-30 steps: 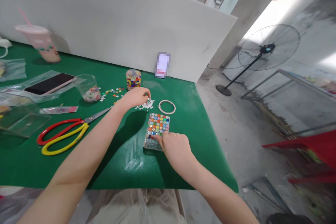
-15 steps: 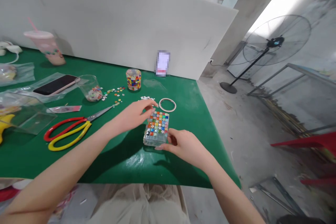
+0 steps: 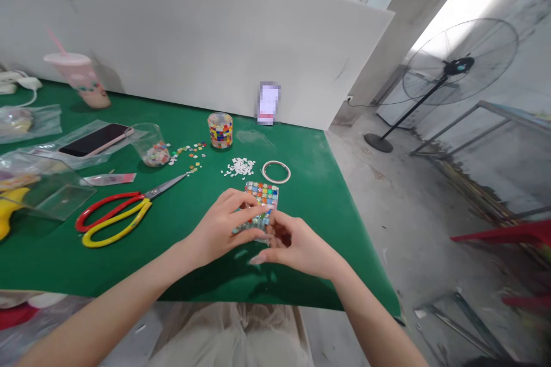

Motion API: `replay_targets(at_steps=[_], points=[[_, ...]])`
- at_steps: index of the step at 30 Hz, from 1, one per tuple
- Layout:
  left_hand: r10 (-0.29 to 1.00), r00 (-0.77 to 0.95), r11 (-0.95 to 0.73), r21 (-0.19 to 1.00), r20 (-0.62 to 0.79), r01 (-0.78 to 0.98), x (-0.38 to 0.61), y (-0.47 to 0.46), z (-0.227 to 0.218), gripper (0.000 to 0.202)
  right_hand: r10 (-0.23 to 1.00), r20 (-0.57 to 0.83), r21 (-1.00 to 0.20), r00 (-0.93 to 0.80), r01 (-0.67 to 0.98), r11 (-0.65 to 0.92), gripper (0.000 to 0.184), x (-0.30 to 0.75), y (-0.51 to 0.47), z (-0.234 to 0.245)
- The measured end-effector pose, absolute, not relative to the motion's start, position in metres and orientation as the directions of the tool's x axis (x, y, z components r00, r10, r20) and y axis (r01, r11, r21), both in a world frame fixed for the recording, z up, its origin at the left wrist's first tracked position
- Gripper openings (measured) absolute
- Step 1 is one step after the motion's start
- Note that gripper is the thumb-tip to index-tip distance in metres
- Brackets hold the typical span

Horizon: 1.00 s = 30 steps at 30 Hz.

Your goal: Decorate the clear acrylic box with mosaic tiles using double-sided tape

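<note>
A small clear box covered with rows of colourful mosaic tiles (image 3: 267, 191) lies on the green table, partly hidden by my hands. My left hand (image 3: 226, 223) reaches over its near part, fingers and thumb on the box near its front edge. My right hand (image 3: 297, 243) is at the lower right corner; its fingers are curled near my left fingertips, while its thumb points out below the box, apart from it. Just beyond are a pile of small white tiles (image 3: 241, 167) and a pale ring-shaped roll (image 3: 276, 172).
A mosaic-covered cup (image 3: 221, 132) stands behind. To the left are red-and-yellow-handled scissors (image 3: 115, 219), loose tiles, a tilted plastic cup (image 3: 150, 146) of tiles, a phone (image 3: 95, 139) and a drink cup (image 3: 81, 80). A lit phone (image 3: 268, 104) leans on the white panel.
My left hand has come from the box's far left corner down over its near part, uncovering the white tiles. My right thumb has moved off the box's front edge.
</note>
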<state>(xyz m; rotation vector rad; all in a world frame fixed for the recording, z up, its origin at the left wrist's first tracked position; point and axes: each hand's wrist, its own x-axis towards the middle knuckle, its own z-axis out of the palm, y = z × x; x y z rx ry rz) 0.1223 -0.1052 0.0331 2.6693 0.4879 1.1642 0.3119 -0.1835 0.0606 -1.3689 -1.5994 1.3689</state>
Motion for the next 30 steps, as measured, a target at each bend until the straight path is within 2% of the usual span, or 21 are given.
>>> replay_targets(at_steps=[5, 9, 12, 15, 20, 22, 26, 30], points=[[0.327, 0.584, -0.944, 0.227, 0.743, 0.239, 0.128, -0.11, 0.038, 0.013, 0.946, -0.163, -0.946, -0.279, 0.315, -0.07, 0.039, 0.309, -0.184, 0.065], [0.272, 0.587, -0.958, 0.158, 0.762, 0.239, 0.125, -0.107, 0.044, 0.009, 0.953, -0.196, -0.875, -0.233, 0.479, -0.063, 0.039, 0.316, -0.188, 0.069], [0.193, 0.659, -0.967, 0.028, 0.727, 0.253, 0.122, -0.102, 0.045, 0.012, 0.983, -0.146, -0.801, -0.114, 0.597, -0.05, 0.035, 0.326, -0.191, 0.068], [0.157, 0.713, -0.954, -0.081, 0.683, 0.288, 0.121, -0.1, 0.04, 0.016, 0.994, -0.105, -0.792, -0.031, 0.607, -0.065, 0.03, 0.334, -0.195, 0.062], [0.196, 0.746, -0.928, -0.126, 0.636, 0.352, 0.125, -0.103, 0.028, 0.02, 0.999, -0.034, -0.806, 0.014, 0.591, -0.036, 0.021, 0.336, -0.2, 0.053], [0.249, 0.731, -0.92, -0.082, 0.635, 0.384, 0.126, -0.105, 0.024, 0.021, 0.999, 0.016, -0.807, 0.032, 0.59, -0.006, 0.022, 0.335, -0.201, 0.049], [0.394, 0.673, -0.896, 0.099, 0.626, 0.432, 0.127, -0.107, 0.02, 0.019, 0.992, 0.103, -0.838, 0.075, 0.544, 0.046, 0.031, 0.329, -0.203, 0.038], [0.487, 0.596, -0.859, 0.226, 0.638, 0.46, 0.124, -0.108, 0.023, 0.023, 0.968, 0.239, -0.815, 0.073, 0.557, 0.159, 0.029, 0.318, -0.208, 0.024]])
